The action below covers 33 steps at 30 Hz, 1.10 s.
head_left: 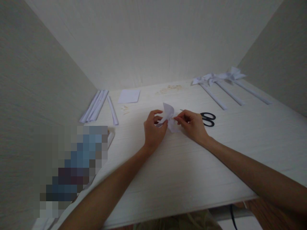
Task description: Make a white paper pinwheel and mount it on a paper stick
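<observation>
Left hand [153,129] and right hand [192,125] pinch folded white paper [169,116] mid-table; black scissors [208,119] just right, bare tabletop [168,166] nearer; no writing legible.

We read no text, label, brand or number anywhere; the folded paper [169,117] pinched between our hands is blank; the scissors [207,119] just right of that grip bear no legible mark.

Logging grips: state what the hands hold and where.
Both hands, left hand and right hand, pinch a folded white paper piece at its lower middle with their fingers.
</observation>
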Motion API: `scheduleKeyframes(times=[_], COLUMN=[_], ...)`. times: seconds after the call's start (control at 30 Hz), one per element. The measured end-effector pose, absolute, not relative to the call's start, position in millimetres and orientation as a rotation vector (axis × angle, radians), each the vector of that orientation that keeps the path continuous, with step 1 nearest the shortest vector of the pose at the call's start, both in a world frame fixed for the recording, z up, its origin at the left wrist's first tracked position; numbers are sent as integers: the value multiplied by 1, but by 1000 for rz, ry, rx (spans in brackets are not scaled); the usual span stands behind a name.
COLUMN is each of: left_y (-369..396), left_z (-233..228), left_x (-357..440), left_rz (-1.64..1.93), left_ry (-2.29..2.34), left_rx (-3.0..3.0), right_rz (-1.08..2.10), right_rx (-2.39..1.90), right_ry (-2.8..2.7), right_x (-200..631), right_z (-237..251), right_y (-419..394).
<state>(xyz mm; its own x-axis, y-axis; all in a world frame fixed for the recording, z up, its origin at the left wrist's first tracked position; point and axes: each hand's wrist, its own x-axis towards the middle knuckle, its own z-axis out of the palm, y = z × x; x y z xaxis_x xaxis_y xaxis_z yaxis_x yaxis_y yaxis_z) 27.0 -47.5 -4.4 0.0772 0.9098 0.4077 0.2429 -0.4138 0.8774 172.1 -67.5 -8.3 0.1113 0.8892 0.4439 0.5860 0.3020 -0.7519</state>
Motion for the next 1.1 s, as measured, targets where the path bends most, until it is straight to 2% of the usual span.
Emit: scheduleKeyframes(times=[0.57, 0.73, 0.9, 1.1], left_y=[-51, -50, -49, -50], left_z=[-1, -2, -3, -1], left_x=[29, 28, 28, 28], left_rz=[1360, 1369, 1379, 1379], left_ry=[1151, 1161, 1144, 1127], left_rx=[1783, 1784, 1765, 1761], right_rz=[170, 208, 304, 223], right_rx=[-1460, -1347, -1414, -1404], right_ry=[-1730, -1773, -1734, -1777], right_x=[169, 169, 171, 171], right_z=[-7, -8, -12, -10], right_y=[-74, -74, -72, -72])
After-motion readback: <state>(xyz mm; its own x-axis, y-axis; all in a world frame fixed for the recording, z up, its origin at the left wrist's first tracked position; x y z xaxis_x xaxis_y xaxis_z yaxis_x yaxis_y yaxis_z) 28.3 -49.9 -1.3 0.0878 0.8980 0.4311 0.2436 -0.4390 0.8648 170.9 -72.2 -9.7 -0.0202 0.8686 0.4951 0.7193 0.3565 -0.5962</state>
